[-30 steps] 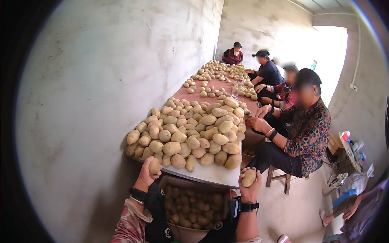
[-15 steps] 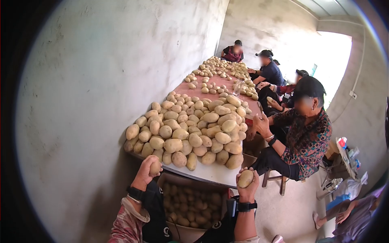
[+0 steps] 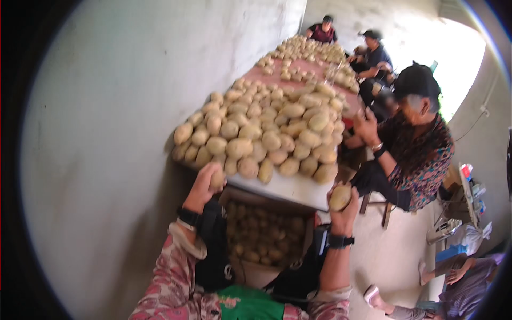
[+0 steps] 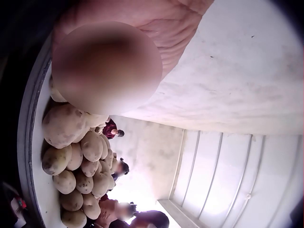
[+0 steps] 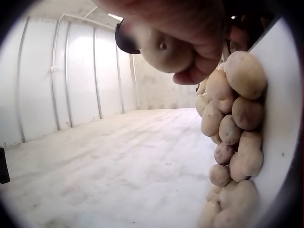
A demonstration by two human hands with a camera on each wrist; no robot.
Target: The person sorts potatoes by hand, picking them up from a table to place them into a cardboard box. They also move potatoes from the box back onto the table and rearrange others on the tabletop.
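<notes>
My left hand (image 3: 209, 180) grips a potato (image 3: 217, 179) at the near left corner of the table (image 3: 288, 189). That potato (image 4: 107, 66) fills the top of the left wrist view, blurred and close. My right hand (image 3: 342, 205) holds another potato (image 3: 339, 197) at the table's near right corner; in the right wrist view my fingers (image 5: 199, 33) curl round that potato (image 5: 164, 47). A big heap of potatoes (image 3: 266, 133) covers the near end of the table. Below the table edge, between my arms, a box of potatoes (image 3: 261, 234) stands open.
A grey wall (image 3: 117, 106) runs along the table's left side. A seated person in a patterned shirt (image 3: 421, 154) works at the right, with others (image 3: 373, 53) farther down. More potatoes (image 3: 306, 48) lie at the far end. Bare floor (image 3: 394, 250) lies to the right.
The head view has tilted down and nearer, so the table sits higher in the frame. Both hands still hold their potatoes at the table's near edge, raised slightly.
</notes>
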